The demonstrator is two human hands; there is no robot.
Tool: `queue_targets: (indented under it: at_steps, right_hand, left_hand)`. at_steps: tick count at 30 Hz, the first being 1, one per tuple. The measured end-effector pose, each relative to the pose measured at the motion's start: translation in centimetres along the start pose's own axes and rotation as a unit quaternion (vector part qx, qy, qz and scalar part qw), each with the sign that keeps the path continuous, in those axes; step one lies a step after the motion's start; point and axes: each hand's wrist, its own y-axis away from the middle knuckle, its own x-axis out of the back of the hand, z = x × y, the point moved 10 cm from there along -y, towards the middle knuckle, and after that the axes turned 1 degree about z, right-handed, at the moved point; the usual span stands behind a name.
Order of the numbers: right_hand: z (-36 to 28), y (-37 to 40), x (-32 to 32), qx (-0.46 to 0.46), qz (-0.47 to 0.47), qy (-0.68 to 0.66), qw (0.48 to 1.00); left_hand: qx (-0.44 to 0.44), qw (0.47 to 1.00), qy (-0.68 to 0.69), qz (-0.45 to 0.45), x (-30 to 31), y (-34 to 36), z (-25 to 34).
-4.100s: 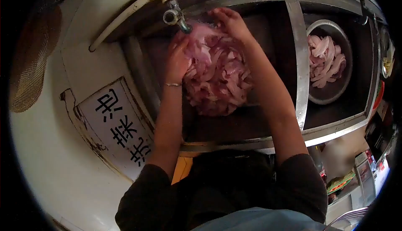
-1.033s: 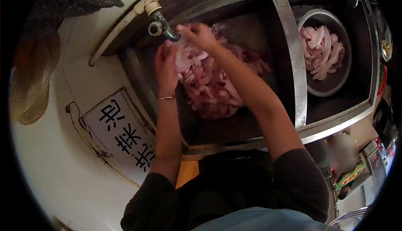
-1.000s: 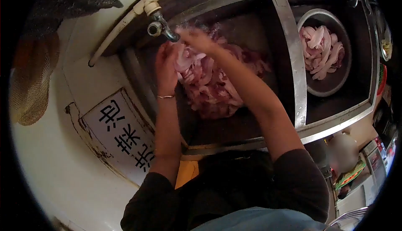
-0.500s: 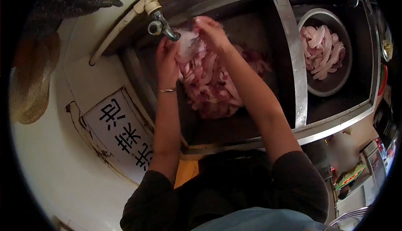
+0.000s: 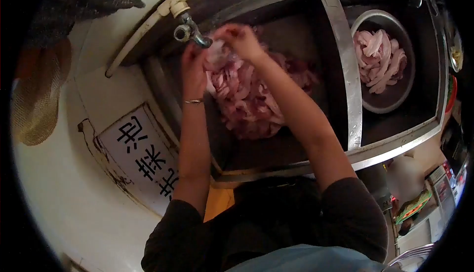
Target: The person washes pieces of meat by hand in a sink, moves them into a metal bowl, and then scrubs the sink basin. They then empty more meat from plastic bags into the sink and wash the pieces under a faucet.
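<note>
A large heap of raw, pinkish meat strips lies in the left basin of a metal sink, partly covered by my right forearm. Just below the metal faucet, a pale piece of meat is between my two hands. My left hand, a bracelet at its wrist, closes on the near left side of this piece, its fingers blurred. My right hand has its fingers curled at the upper right side of the piece, over the heap.
In the right basin, a round metal bowl holds more meat strips. A metal divider separates the basins. A cream pipe runs along the wall to the faucet. Dark gloves and a mesh item hang at left, above a paper sign.
My right hand has moved left and slightly down, closer to the faucet, its fingers more curled. My left hand has shifted slightly left. The heap and bowl look the same.
</note>
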Motion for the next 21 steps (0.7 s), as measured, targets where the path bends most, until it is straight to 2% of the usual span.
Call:
queue_targets:
  at_steps: [2,3,4,6,7,8,10,11,12,14,16,18,21]
  right_hand:
    - [-2.3,-0.2,4.1,0.006,0.094,-0.007,0.996]
    - [-2.7,0.2,4.9,-0.042,0.109,0.021,0.993]
    - [-2.6,0.5,4.3,-0.041,0.108,0.021,0.993]
    - [-1.7,1.4,0.8,-0.064,0.036,-0.038,0.997]
    - [-0.5,2.7,-0.7,-0.137,0.014,-0.016,0.99]
    - [0.1,2.5,-0.5,-0.137,0.017,-0.015,0.99]
    - [-0.6,1.8,-1.8,-0.055,-0.057,-0.108,0.991]
    - [-1.3,1.7,-0.9,-0.006,-0.033,-0.071,0.997]
    - [-1.1,1.9,-0.7,-0.009,-0.031,-0.075,0.997]
    - [-0.8,1.2,1.4,-0.01,0.036,-0.003,0.999]
    - [-1.1,0.9,2.3,0.006,0.047,-0.012,0.999]
    - [0.8,1.2,3.5,-0.077,0.105,-0.049,0.99]
    - [2.6,1.5,3.6,-0.086,0.151,-0.12,0.977]
  left_hand:
    - [0.014,0.999,0.008,0.029,1.0,0.2,-0.1]
    - [0.027,0.998,0.016,0.054,1.5,0.2,-0.3]
    - [0.027,0.998,0.016,0.055,1.5,0.1,-0.2]
    - [0.03,0.999,0.038,-0.011,-0.3,-0.2,-0.4]
    - [0.031,0.999,0.039,-0.013,-0.7,-0.1,-0.5]
    - [0.044,0.998,0.049,-0.012,-1.0,0.2,-1.0]
    - [0.058,0.997,0.054,-0.011,-0.6,0.1,-1.6]
    - [0.041,0.998,0.044,0.003,0.2,-0.2,-1.5]
    - [0.027,0.999,0.034,0.017,1.1,-0.2,-1.6]
    - [0.036,0.998,0.037,0.02,0.5,0.5,-0.5]
    - [0.044,0.998,0.042,0.022,-0.2,0.8,0.0]
    - [0.024,0.999,-0.008,0.021,-0.5,1.1,0.5]
    - [0.011,1.0,0.0,-0.005,-0.8,0.5,0.3]
